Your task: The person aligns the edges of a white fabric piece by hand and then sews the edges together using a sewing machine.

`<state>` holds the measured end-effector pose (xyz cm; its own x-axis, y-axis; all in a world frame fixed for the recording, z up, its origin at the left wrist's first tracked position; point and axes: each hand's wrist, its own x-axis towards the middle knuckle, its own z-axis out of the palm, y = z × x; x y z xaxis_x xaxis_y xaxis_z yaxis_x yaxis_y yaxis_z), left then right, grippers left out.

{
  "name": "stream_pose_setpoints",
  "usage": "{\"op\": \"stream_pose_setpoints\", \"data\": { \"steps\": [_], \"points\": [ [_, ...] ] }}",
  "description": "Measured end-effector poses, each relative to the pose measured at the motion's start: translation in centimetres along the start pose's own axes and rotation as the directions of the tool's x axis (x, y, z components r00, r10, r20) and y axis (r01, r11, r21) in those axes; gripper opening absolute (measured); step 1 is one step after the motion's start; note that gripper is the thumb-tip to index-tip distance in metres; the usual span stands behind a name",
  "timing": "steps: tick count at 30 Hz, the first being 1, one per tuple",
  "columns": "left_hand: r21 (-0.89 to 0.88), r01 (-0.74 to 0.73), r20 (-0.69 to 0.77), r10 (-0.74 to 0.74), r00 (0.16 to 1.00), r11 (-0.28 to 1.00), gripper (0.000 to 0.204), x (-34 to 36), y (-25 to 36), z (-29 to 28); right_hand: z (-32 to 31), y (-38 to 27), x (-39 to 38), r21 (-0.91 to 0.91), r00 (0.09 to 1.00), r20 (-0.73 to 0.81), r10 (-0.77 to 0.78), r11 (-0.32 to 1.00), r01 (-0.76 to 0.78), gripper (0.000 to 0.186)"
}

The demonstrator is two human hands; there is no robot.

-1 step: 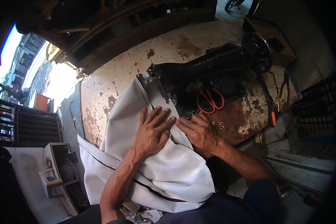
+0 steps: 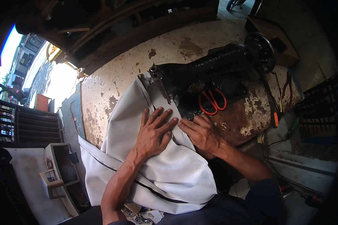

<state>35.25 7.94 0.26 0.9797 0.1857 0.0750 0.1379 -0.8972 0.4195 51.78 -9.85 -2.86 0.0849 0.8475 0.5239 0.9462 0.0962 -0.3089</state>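
Note:
A large piece of light grey, leather-like fabric with stitched seams runs from my lap up to a black sewing machine. Its upper part passes under the machine's needle and presser foot. My left hand lies flat on the fabric just below the foot, its fingers spread. At the fabric's right edge, my right hand has its fingers curled and pinches that edge; the thumb tip of the left hand nearly meets it. Red-handled scissors rest beside the machine's base, beyond my right hand.
The worn, peeling tabletop carries the machine. Right of it lie an orange-ended tool and red-handled pliers. A cardboard box stands behind the handwheel. At lower left is a pale cabinet with open compartments; small scraps lie near my lap.

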Motion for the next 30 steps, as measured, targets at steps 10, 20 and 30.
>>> {"op": "stream_pose_setpoints", "data": {
  "steps": [10, 20, 30],
  "points": [
    [0.020, -0.025, -0.016, 0.025, 1.000, 0.999, 0.057, 0.3, -1.0, 0.1, -0.5, -0.4, 1.5, -0.004, 0.997, 0.021, 0.077, 0.997, -0.077, 0.031],
    [0.020, -0.050, -0.033, 0.051, 0.998, 0.999, 0.057, 2.1, -3.4, -0.7, 0.9, 0.6, 3.4, 0.020, 0.986, -0.028, 0.164, 0.986, -0.164, 0.036],
    [0.023, -0.127, -0.026, 0.127, 0.992, 0.992, 0.060, 3.3, -5.3, -0.9, 1.2, 1.2, 4.6, 0.029, 0.975, -0.063, 0.212, 0.977, -0.211, 0.034]
  ]
}}
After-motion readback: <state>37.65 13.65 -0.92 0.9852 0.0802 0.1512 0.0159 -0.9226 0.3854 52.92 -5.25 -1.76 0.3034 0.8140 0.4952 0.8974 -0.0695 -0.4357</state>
